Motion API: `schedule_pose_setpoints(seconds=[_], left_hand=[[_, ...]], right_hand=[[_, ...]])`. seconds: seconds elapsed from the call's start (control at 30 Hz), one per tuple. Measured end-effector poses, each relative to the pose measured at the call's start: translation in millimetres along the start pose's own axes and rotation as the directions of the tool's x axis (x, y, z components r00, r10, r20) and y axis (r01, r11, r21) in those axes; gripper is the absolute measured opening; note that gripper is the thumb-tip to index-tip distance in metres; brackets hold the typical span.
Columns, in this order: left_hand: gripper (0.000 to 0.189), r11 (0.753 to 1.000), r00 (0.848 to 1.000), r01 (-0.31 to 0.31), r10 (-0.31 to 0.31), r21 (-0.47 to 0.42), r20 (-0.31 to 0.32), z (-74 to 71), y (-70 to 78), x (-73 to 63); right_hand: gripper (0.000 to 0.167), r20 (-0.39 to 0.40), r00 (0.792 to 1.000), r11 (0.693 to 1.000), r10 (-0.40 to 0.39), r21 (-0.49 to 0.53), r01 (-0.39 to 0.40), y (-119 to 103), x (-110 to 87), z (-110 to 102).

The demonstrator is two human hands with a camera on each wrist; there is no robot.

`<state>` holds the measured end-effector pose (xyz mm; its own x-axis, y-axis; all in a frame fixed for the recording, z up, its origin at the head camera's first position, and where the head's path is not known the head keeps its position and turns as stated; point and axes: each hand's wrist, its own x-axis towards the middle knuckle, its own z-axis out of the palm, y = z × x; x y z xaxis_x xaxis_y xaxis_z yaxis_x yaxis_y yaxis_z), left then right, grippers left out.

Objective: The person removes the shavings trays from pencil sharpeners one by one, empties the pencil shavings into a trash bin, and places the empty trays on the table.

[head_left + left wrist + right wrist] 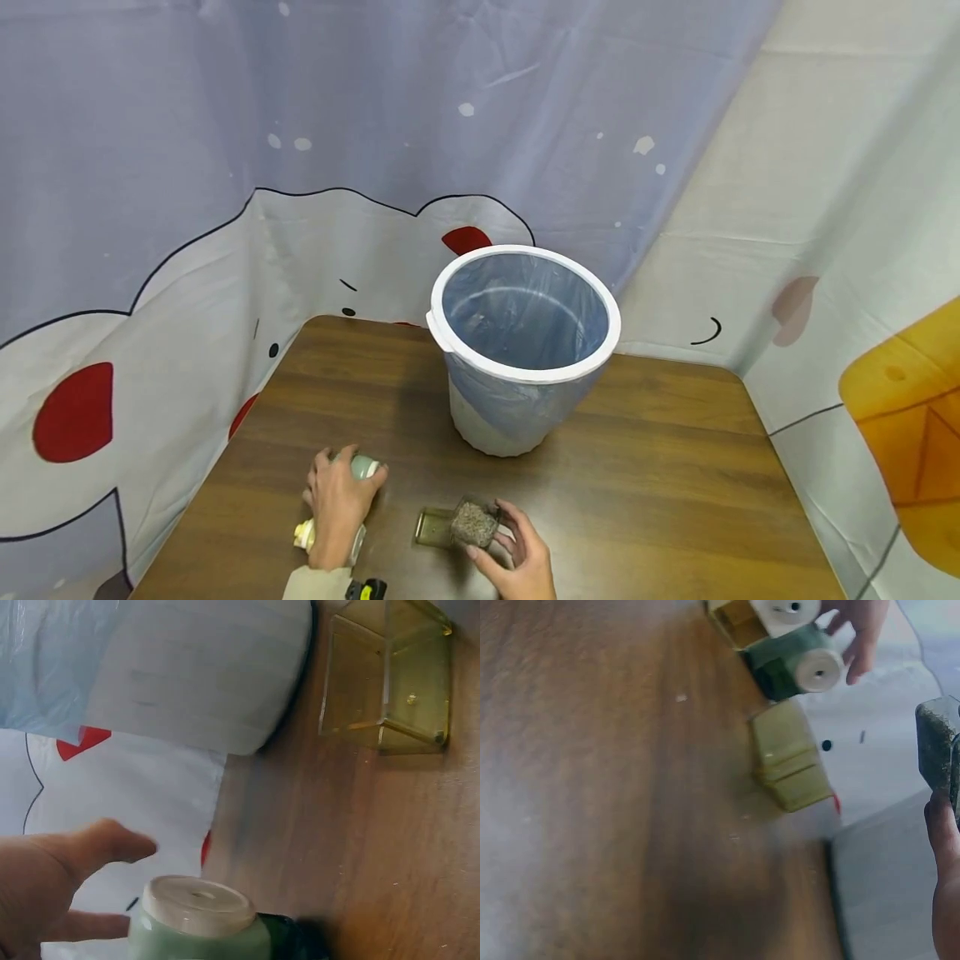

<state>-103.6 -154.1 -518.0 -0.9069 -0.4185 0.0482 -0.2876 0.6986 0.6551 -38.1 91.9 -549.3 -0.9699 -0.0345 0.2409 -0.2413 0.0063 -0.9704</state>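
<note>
My left hand (337, 504) reaches over a green container (363, 467) with a white round end. In the left wrist view the thumb and a finger are spread around this green container (199, 937), with a gap below the thumb. My right hand (521, 554) holds a small clear box (474, 523) of grainy grey-brown material between thumb and fingers. Only part of that box (936, 746) shows in the right wrist view. Beside it on the table lies an empty-looking, see-through yellow-green box (432, 528).
A white bin (525, 375) lined with a bluish plastic bag stands beyond both hands. Under the left wrist lies a clear item (357, 546), with a yellow-and-white piece (303, 534) beside it. Printed cloth (360, 250) hangs behind the wooden table (660, 467).
</note>
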Motion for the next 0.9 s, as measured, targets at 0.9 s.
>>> schedule_pose_setpoints(seconds=[0.9], left_hand=[[0.054,0.627,0.965,-0.166,0.262,-0.761,0.006,-40.8,144.2,25.1]], right_hand=[[0.065,-0.016,0.976,0.975,-0.215,0.045,0.216,-9,8.6,-26]])
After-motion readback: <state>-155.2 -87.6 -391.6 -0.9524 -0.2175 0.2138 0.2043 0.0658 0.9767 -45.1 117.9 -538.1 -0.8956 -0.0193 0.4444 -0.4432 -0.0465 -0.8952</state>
